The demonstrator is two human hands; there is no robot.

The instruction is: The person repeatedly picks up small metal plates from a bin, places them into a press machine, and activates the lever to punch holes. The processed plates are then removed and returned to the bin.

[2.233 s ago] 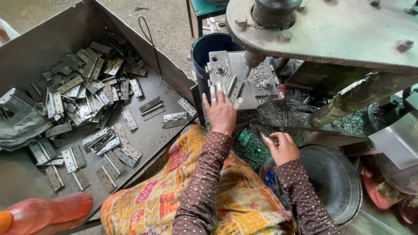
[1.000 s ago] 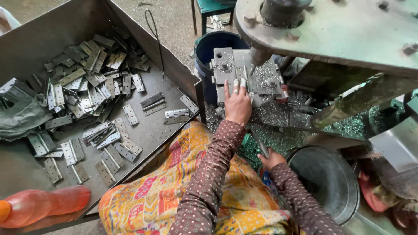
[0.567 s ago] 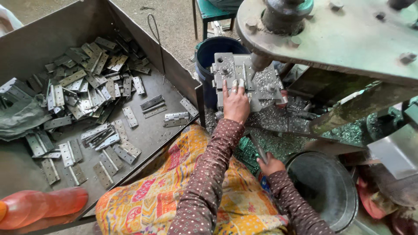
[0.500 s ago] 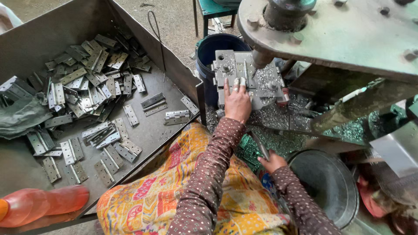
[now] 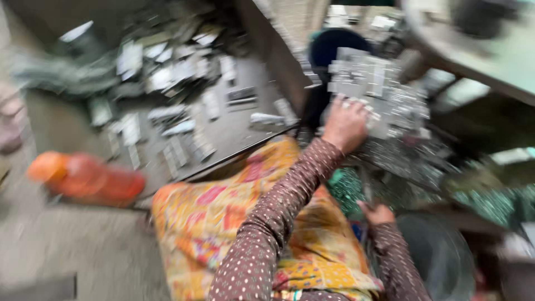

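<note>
Your left hand (image 5: 345, 124) rests fingers-down on the grey metal die block (image 5: 370, 92), as a moment ago; whether it grips a piece cannot be told through the blur. Your right hand (image 5: 378, 214) is closed low beside your lap. The view has swung left, showing the tray of metal pieces (image 5: 184, 106) and orange bottle (image 5: 83, 175)

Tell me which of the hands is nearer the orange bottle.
Left. The left hand rests on the grey metal block, far right of the orange bottle; the right hand is farther right still.
</note>
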